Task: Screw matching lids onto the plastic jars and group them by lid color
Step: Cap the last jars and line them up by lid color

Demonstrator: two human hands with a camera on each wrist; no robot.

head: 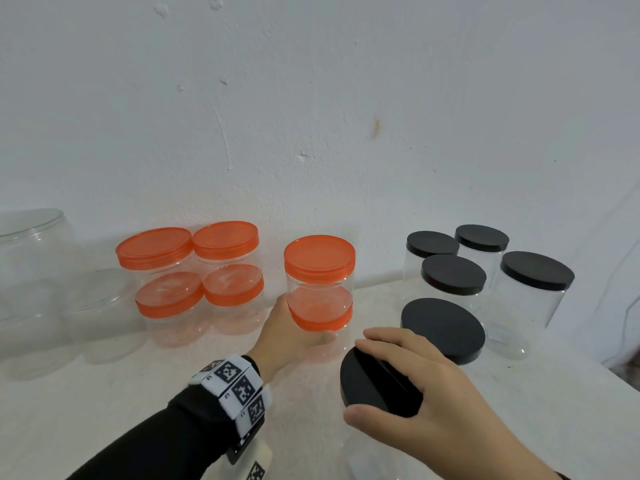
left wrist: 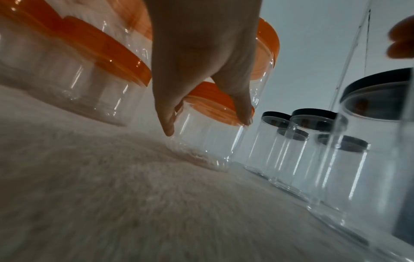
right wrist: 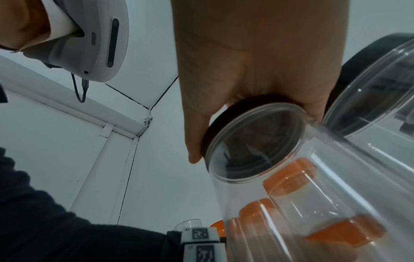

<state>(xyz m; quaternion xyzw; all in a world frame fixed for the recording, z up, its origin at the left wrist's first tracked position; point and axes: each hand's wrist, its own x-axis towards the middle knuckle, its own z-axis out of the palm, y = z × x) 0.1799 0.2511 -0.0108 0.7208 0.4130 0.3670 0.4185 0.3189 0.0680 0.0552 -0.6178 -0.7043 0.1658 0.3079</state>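
My left hand grips the lower jar of a two-high stack of orange-lidded jars standing mid-table. In the left wrist view, the thumb and fingers of my left hand curl round that jar just under its orange lid. My right hand grips a black lid from above, at the front of the table. The right wrist view shows my right hand holding the black lid on the mouth of a clear jar. Two more orange stacks stand at the back left.
Several black-lidded jars stand grouped at the back right. Large lidless clear jars stand at the far left. A white fuzzy cloth covers the table, a wall rises close behind, and the table edge runs down the right side.
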